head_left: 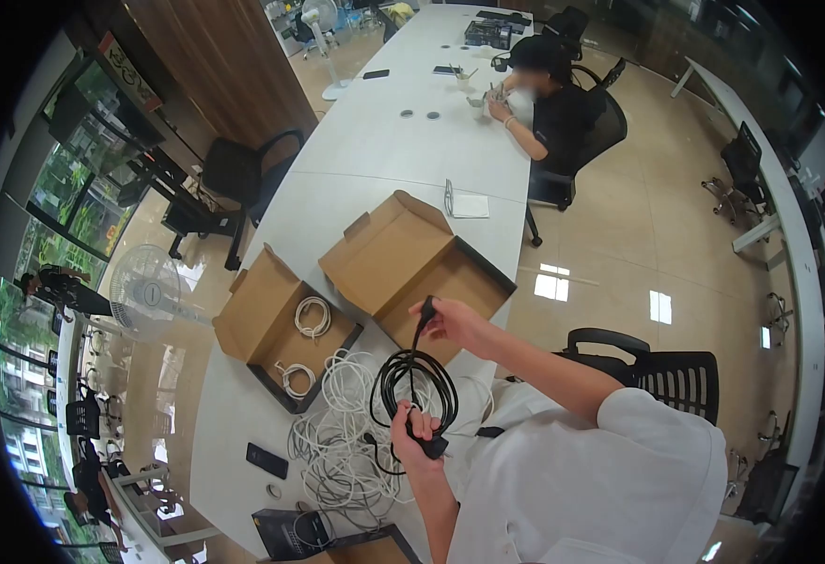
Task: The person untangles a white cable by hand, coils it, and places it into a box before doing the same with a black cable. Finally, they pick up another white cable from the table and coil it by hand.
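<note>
Black cable (415,381): a round, rubbery lead wound into a loose oval coil, held in the air above the white table (384,160). Its long axis runs from your right hand (455,321) down to your left hand (410,430), close to vertical in the head view.

Right hand: fingers pinched shut on the upper end of the cable. The straight plug end (425,308) sticks up past the fingertips and points away from you toward the open cardboard box (403,254).

Left hand: fingers curled closed around the bottom of the coil, so the loops rise out of the fist. A blocky black connector (436,444) pokes out just beside the knuckles, on the side nearer your white shirt.

Beneath the coil lies a tangled heap of thin white cables (342,442), smooth and glossy. A second cardboard box (262,315) (matte brown, flaps up, dark inside) stands to the left with two small white coils in it.
</note>
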{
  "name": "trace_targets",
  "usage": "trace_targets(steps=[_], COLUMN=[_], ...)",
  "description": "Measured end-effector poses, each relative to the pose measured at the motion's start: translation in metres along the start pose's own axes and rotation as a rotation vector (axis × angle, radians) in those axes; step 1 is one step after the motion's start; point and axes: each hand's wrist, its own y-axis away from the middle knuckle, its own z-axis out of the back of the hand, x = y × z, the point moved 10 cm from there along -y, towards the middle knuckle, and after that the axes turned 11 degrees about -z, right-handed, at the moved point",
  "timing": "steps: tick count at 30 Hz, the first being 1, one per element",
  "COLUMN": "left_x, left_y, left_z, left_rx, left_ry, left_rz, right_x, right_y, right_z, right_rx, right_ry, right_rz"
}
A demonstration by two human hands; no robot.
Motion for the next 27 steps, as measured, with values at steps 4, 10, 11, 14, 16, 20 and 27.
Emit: trace_targets(steps=[4, 10, 11, 14, 16, 20, 27], left_x=[-0.006, -0.039, -0.043, -0.048, -0.051, -0.062, -0.048], left_y=[-0.001, 0.0, 0.002, 0.008, 0.008, 0.02, 0.025], left_z=[0.006, 0.004, 0.009, 0.02, 0.019, 0.007, -0.002], left_rx=[-0.033, -0.031, -0.04, -0.043, -0.013, 0.147, 0.189], left_ry=[0.048, 0.152, 0.169, 0.217, 0.283, 0.227, -0.046], left_rz=[-0.065, -0.204, -0.21, -0.217, -0.219, -0.261, -0.191], right_x=[0.02, 0.012, 0.005, -0.038, -0.055, -0.078, -0.061], right_y=[-0.002, 0.007, 0.008, -0.005, -0.011, -0.013, -0.008], right_z=[-0.018, -0.079, -0.092, -0.109, -0.111, -0.11, -0.088], right_rx=[0.06, 0.388, 0.449, 0.356, 0.297, 0.248, 0.096], right_ry=[0.133, 0.405, 0.491, 0.727, 0.919, 1.033, 1.292], right_rz=[0.062, -0.004, -0.001, -0.077, 0.033, 0.195, 0.082])
